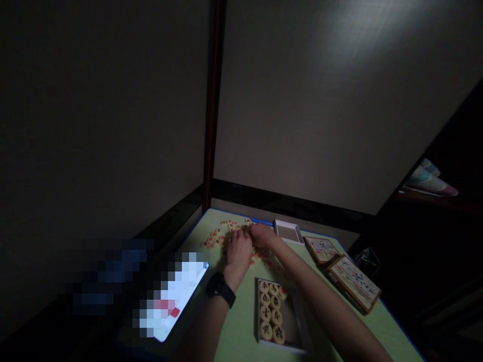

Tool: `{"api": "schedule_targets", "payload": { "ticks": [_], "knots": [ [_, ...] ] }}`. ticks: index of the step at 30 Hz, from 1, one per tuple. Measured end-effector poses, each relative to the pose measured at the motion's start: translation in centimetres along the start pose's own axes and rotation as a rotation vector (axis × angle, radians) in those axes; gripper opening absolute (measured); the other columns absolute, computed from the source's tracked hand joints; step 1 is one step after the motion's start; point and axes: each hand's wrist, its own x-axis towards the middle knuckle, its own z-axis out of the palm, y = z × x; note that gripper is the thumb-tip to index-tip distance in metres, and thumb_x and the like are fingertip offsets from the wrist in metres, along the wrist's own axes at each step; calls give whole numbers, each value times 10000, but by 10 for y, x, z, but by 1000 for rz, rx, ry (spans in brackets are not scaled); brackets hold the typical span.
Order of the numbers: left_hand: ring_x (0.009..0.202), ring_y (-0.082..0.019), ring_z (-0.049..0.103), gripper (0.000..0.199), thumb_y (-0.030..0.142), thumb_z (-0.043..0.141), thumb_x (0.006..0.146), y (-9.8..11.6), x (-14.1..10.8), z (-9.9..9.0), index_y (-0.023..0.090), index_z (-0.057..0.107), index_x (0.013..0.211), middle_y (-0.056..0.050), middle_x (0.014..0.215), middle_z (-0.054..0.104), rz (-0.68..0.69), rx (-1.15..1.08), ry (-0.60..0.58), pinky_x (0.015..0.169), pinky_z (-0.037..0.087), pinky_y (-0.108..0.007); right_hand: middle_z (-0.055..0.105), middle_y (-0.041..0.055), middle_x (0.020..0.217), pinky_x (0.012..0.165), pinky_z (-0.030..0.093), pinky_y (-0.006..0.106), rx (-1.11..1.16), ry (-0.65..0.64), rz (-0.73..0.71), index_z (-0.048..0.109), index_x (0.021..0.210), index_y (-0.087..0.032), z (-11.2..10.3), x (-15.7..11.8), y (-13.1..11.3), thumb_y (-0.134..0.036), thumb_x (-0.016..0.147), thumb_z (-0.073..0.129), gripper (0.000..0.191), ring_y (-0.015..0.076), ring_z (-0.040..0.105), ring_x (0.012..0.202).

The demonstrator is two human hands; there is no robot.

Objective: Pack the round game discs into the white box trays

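Note:
My left hand, a dark watch on its wrist, reaches into a scattered pile of small xiangqi pieces on the table. Its fingers are bent down and together among the pieces, their tips hidden. Beside it, my right hand is closed with the knuckles up, and the two hands meet at the fingers. What either one holds does not show. Nearer to me lies an open box with large xiangqi pieces in two columns, plus one red-marked piece at the top right. My right forearm passes over its right side.
A white box tray stands at the back of the green table. Two printed box lids lie at the right. A lit phone or tablet, partly pixelated, is at the left. Panelled walls close off the back and left.

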Motion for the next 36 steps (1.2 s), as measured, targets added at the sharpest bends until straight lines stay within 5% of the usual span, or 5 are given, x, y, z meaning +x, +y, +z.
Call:
{"api": "schedule_targets", "payload": {
  "ticks": [9,20,26,31,36],
  "knots": [
    [1092,-264,597,335,5,404,909,-2,2,6,68,646,1132,-179,1129,655,2,-27,100,914,495,-356,730,169,1130,884,513,296,-62,15,-83,716,1117,-144,2,5,-5,-183,858,577,297,276,677,1093],
    [1133,-290,588,361,2,374,900,-4,0,0,51,651,1126,-206,1162,650,-29,-102,22,952,473,-378,735,181,1083,871,521,345,-53,119,-61,716,1097,-151,11,-4,-6,-189,910,499,289,290,695,1033],
    [1156,-275,595,364,5,395,894,-6,2,3,69,657,1139,-204,1176,660,-52,-181,9,991,446,-358,747,181,1044,843,498,284,-2,140,-101,740,1043,-127,14,-2,-5,-133,879,524,271,262,702,993],
    [1014,-264,669,330,92,391,946,-7,14,12,98,689,1086,-191,1100,700,-154,-509,104,915,486,-363,759,159,974,749,462,230,73,196,-127,759,963,-131,8,-8,3,-137,880,535,238,211,706,888],
    [818,-229,701,163,183,578,888,-5,27,25,160,731,941,-108,897,743,-303,-1155,206,800,546,-358,745,128,931,707,427,221,150,301,-121,753,934,-133,5,-27,15,-143,934,483,270,180,678,847]
  ]
}}
